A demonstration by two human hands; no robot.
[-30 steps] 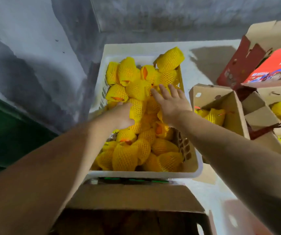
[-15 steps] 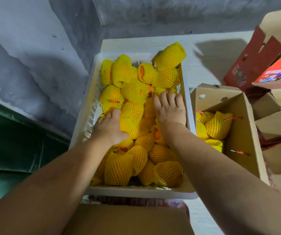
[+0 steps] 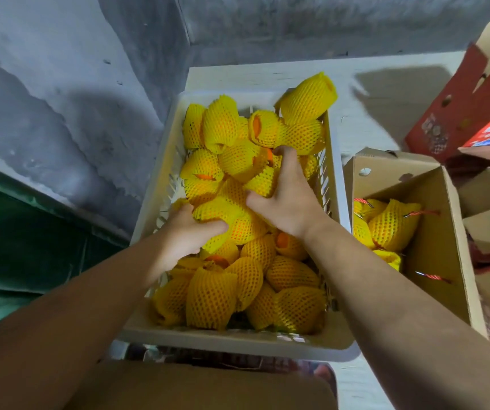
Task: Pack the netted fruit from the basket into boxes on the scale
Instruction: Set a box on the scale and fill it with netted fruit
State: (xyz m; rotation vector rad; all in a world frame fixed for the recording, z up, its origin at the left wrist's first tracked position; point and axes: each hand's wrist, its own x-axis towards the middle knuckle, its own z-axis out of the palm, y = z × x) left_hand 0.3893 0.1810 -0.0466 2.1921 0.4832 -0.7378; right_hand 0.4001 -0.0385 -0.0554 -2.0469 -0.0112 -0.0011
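A brown cardboard flap [image 3: 208, 386] nearest you was cut off by the bottom edge. Beyond it, your left hand [image 3: 189, 235] curled around a netted fruit [image 3: 232, 217] in the white basket [image 3: 238, 341], fingertips buried in the pile. Your right hand [image 3: 289, 196] gripped another netted piece [image 3: 263, 183], fingers hidden behind it. Right of the basket, the open box [image 3: 442, 232] held netted fruit, partly out of sight, on the white tabletop [image 3: 353, 119].

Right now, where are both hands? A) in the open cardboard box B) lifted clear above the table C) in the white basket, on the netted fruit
C: the left hand and right hand each grip netted fruit inside the white basket; the cardboard box lies to the right.
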